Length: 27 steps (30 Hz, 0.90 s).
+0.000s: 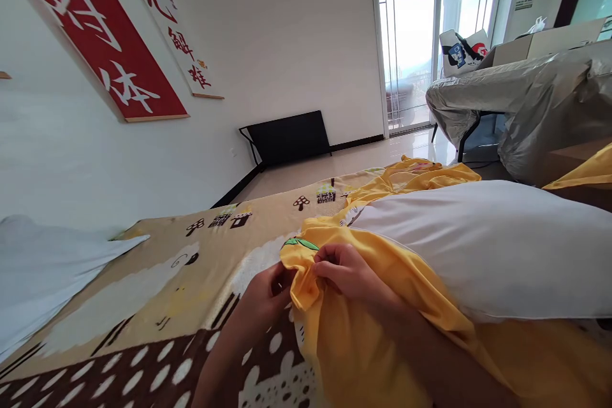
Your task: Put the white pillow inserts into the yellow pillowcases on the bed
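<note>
A yellow cloth cover (354, 331) with a green leaf patch lies bunched and wrinkled in front of me. My right hand (349, 271) pinches a fold of it between thumb and fingertips. Just left of that, my left hand (265, 296) is closed on the edge of the same cover, some of its fingertips hidden behind the cloth. A plump white pillow (488, 239) rests to the right, with the yellow cloth along its near and far sides. Whether the pillow is partly inside the cover, I cannot tell.
Beneath everything spreads a patterned blanket (186, 287) in beige and brown. White cloth (52, 274) lies at the left. Beyond the blanket a black folded panel (291, 139) leans on the wall. A plastic-draped table (526, 89) with boxes stands at the back right, near glass doors (406, 44).
</note>
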{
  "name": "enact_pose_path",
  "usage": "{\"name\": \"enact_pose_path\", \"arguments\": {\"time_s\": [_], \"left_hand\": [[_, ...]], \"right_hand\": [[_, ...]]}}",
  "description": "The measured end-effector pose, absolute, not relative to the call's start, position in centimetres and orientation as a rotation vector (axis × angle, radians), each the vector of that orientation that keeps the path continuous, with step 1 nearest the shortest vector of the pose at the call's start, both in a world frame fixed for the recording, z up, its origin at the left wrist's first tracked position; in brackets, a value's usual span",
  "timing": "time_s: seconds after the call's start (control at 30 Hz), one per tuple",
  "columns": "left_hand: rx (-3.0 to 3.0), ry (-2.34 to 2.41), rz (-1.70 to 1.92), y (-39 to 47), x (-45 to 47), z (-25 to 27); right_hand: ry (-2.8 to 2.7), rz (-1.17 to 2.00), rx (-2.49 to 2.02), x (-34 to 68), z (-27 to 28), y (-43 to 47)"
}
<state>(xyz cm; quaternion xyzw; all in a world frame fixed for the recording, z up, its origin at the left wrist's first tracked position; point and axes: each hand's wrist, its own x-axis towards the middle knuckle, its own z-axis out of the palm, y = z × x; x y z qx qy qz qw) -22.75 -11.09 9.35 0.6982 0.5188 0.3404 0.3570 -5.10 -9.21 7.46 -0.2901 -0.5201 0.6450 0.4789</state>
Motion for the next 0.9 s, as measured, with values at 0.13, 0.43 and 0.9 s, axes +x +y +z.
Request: {"name": "enact_pose_path", "arguments": {"time_s": [0.13, 0.43, 0.9], "left_hand": [[1.706, 1.216, 1.012, -12.2, -21.3, 9.8], [1.664, 1.342, 1.006, -12.1, -20.7, 9.1], [1.623, 1.393, 1.105, -13.0, -19.2, 9.6]], "right_hand": [[-1.306, 1.515, -0.715, -4.8, 7.7, -9.4], [-1.456, 1.306, -0.653, -5.2, 7.0, -9.5], [-1.676, 0.904, -0.638, -5.1, 7.0, -10.5]]}}
